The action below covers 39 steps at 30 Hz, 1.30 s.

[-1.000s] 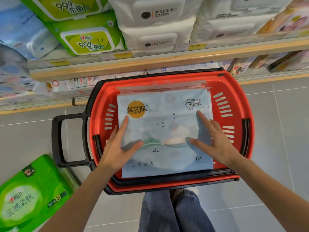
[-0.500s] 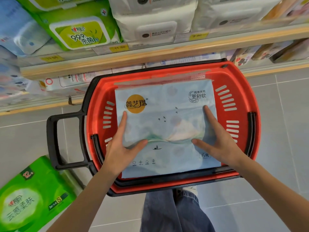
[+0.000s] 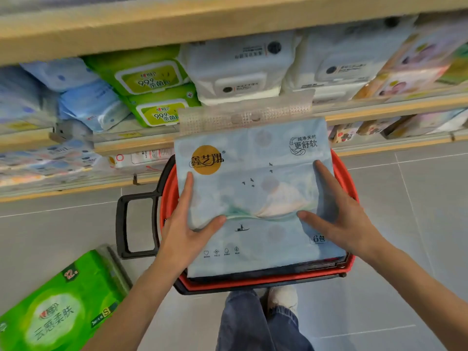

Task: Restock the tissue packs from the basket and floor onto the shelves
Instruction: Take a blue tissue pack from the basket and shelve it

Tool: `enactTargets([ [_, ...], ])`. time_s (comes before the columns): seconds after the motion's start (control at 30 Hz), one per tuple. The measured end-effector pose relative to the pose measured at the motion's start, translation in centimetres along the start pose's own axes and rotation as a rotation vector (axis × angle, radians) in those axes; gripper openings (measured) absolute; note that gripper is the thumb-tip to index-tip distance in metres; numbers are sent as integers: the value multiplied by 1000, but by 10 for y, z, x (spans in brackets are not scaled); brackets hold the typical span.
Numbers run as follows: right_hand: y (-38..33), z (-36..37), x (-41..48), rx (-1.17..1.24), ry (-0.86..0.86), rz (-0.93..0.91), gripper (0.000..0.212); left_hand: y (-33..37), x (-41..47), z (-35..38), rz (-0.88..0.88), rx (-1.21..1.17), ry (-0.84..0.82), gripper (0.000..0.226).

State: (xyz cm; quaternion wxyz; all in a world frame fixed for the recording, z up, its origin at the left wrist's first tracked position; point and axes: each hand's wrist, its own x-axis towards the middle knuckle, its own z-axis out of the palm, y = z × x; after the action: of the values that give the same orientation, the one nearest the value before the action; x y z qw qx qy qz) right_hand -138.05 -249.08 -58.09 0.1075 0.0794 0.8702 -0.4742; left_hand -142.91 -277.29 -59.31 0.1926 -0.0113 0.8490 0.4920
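A large pale-blue tissue pack (image 3: 255,193) with a gold round logo and a clear top flap is held above the red basket (image 3: 350,188), tilted toward the shelves. My left hand (image 3: 187,224) grips its left side, thumb across the front. My right hand (image 3: 336,214) grips its right side the same way. The pack hides most of the basket's inside. A green tissue pack (image 3: 58,307) lies on the floor at the lower left.
Wooden-edged shelves (image 3: 379,110) ahead hold green wipes (image 3: 157,97), white packs (image 3: 243,72), blue packs and boxed tissues. The basket's black handle (image 3: 126,224) sticks out to the left. Grey floor tiles lie on both sides; my legs and shoe are below the basket.
Both hands have lifted the blue pack up out of the basket toward the shelves. My view has tilted up, showing a higher shelf.
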Motion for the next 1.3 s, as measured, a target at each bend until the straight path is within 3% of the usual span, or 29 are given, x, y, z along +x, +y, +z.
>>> enactTargets([
  [0.33,-132,-95,-14,-89,148,-206,88,149,-34,-79,207,1,122,101],
  [0.63,-275,-174,-87,-89,312,-376,93,288,-116,-160,425,32,223,98],
  [0.8,-357,-203,-135,-76,381,-457,86,347,-165,-208,549,-7,292,102],
  [1.07,-482,-185,-223,-58,532,-675,89,402,-274,-319,797,39,388,92],
  [1.3,-577,-153,-285,-44,562,-831,88,412,-367,-406,903,28,506,105],
])
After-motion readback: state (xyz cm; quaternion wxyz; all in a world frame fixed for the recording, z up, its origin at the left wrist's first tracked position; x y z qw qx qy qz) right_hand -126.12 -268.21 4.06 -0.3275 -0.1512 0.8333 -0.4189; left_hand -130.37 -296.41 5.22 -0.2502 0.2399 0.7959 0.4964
